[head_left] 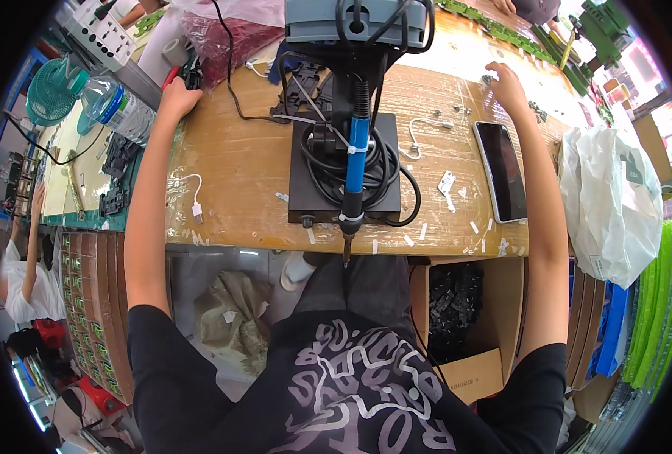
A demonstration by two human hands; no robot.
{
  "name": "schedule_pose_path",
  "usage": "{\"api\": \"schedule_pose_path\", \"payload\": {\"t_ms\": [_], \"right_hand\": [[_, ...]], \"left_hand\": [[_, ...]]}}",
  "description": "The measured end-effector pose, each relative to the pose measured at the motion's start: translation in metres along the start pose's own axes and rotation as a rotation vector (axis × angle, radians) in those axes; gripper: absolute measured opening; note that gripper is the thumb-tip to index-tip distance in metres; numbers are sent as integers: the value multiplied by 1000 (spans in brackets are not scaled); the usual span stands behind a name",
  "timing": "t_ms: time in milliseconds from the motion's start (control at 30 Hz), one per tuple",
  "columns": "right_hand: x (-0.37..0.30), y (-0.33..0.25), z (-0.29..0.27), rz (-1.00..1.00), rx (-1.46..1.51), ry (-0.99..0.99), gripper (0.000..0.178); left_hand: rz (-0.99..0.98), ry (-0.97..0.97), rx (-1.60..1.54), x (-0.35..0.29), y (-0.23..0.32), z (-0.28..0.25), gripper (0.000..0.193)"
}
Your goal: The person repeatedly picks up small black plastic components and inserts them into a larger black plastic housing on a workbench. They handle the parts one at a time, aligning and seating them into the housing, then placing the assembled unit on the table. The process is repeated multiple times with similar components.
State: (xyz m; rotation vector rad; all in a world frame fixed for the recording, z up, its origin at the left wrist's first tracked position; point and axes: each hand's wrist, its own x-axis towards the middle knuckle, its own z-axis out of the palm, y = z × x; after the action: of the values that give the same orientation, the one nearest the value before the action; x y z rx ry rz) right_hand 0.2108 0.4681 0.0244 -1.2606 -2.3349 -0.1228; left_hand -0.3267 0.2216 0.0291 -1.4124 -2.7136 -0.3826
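At the far left of the wooden table, my left hand (180, 100) is closed beside a red-handled tool (171, 77) and a black plastic part (193, 75). Its grip is partly hidden, so I cannot make out exactly what is in it. On the right, my right hand (508, 89) reaches forward with bent fingers. At its fingertips is a small grey metal piece (489, 79), beside other tiny pieces on the tabletop. Between my arms stands a blue-handled soldering iron (357, 155), tip down, in front of a black base with coiled cable.
A phone (501, 172) lies inside my right forearm, near a short white cable (419, 136). White plastic bag (608, 200) hangs at the right edge. Water bottle (116, 106) and green fan (50, 92) stand left. Black parts fill a carton (420, 303) below. Other people work nearby.
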Motion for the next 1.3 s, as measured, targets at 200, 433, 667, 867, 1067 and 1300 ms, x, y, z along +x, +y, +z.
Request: {"api": "schedule_pose_path", "payload": {"t_ms": [200,433,667,867,1067,1300], "right_hand": [[6,-11,-1,53,-205,-204,23],[-12,-32,-14,91,-288,-109,18],[-24,-32,-27,125,-186,-78,17],[-51,-28,-48,261,-27,-3,19],[-99,-106,-85,258,831,256,18],[-214,-230,-124,287,1150,419,15]], "left_hand": [[18,-81,-140,-63,27,-28,45],[203,-14,-257,-130,28,-19,25],[323,292,-369,-160,35,-23,21],[-53,124,-1266,-228,78,-65,22],[-171,-119,-1651,-308,83,-81,29],[-249,-329,-1789,-359,122,-65,59]]}}
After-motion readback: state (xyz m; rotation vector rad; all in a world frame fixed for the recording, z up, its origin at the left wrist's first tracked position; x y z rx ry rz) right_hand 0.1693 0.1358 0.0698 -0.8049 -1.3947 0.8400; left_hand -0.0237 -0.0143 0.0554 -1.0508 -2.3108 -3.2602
